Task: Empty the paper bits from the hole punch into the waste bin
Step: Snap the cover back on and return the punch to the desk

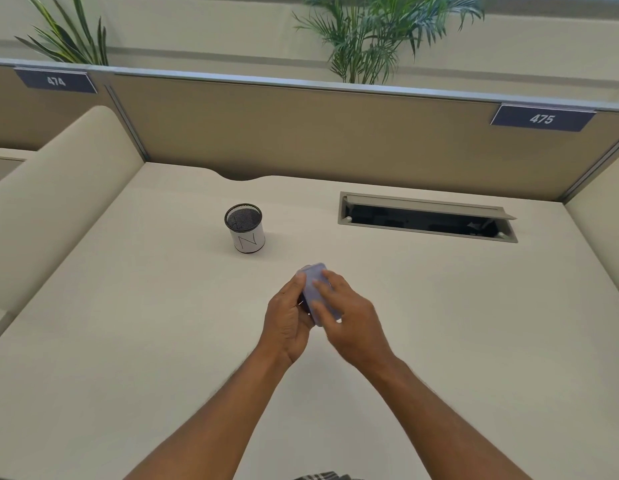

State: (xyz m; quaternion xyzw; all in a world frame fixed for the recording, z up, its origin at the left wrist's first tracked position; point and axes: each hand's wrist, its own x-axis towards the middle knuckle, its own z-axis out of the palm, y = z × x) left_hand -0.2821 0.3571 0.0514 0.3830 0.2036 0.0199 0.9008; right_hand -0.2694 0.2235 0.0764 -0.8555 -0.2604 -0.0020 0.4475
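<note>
My arms reach out over the desk. Both hands hold the punch up off it. My left hand wraps its side. My right hand presses fingers on top, I think to pull its tray loose. The bin waits nearby, mouth up, ready for the bits.

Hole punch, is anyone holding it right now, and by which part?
Yes. Both hands hold the pale purple hole punch above the desk: the left hand grips its left side, and the right hand lies across its top and right side.
</note>
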